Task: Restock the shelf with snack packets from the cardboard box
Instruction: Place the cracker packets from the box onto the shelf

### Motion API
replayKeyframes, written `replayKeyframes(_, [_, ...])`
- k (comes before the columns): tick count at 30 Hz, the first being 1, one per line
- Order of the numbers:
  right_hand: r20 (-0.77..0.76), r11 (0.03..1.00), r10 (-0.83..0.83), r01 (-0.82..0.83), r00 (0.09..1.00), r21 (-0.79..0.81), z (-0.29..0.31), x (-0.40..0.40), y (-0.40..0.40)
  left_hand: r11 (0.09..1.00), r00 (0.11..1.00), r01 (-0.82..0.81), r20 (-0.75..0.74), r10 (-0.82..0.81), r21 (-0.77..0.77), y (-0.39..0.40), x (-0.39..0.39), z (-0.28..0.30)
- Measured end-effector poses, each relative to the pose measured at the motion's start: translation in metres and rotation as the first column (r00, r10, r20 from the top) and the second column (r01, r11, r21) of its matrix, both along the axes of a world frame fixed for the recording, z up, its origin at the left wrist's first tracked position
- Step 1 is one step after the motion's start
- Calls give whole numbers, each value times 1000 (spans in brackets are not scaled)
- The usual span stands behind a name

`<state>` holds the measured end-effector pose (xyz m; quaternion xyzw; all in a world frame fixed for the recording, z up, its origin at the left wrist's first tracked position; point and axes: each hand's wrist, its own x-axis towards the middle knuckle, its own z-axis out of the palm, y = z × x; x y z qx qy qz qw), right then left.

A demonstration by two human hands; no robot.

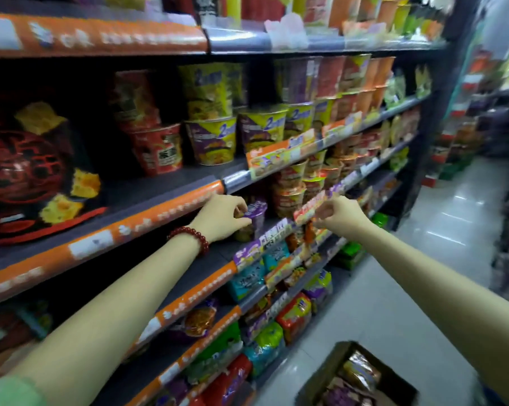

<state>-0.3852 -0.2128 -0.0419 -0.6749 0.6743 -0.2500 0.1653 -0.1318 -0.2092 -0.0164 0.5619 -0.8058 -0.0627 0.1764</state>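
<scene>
My left hand (221, 215), a red bead bracelet on its wrist, reaches onto the dark middle shelf (215, 254) and grips a purple-topped snack packet (256, 210) standing upright there. My right hand (338, 213) is further right at the same shelf's front edge, and its fingertips pinch the red and orange label strip (307, 208). The cardboard box (333, 366) sits on the floor at the bottom of the view, open, with several shiny purple and brown packets (361, 373) inside.
Cup noodles (215, 142) fill the shelf above, and a large dark red bag (27, 168) stands at the left. Bagged noodles (294, 316) crowd the lower shelves. The white tiled aisle floor (393, 288) runs to the right, with more shelving (508, 142) beyond.
</scene>
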Motion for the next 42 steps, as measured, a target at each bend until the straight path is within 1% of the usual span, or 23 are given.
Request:
replayKeyframes(6, [-20, 970, -219, 220, 975, 103, -51, -116, -3, 982, 990, 133, 36, -139, 137, -53, -113, -50])
replayKeyframes(11, [10, 891, -394, 379, 919, 252, -102, -185, 11, 932, 956, 257, 73, -284, 257, -86, -191, -102])
replayKeyframes(18, [16, 729, -612, 557, 790, 397, -196, -226, 36, 823, 868, 421, 92, -487, 381, -122, -273, -199])
replayKeyframes(21, [38, 676, -673, 593, 739, 438, -243, -233, 44, 775, 838, 452, 86, -538, 443, -125, -296, -251])
replayKeyframes(23, [62, 652, -702, 606, 709, 456, -278, -234, 52, 751, 840, 446, 63, -539, 486, -122, -305, -288])
replayKeyframes(27, [105, 613, -743, 609, 661, 504, -361, -230, 66, 721, 860, 417, 17, -510, 553, -110, -315, -378])
replayKeyframes(32, [103, 577, -768, 612, 633, 541, -496, -233, 77, 680, 852, 393, 33, -523, 619, -98, -323, -515])
replayKeyframes(38, [118, 550, -791, 614, 600, 566, -667, -236, 86, 650, 845, 403, 11, -535, 644, -91, -329, -692])
replayKeyframes(42, [98, 542, -801, 645, 591, 538, -764, -244, 80, 649, 857, 393, -5, -515, 651, -99, -341, -798])
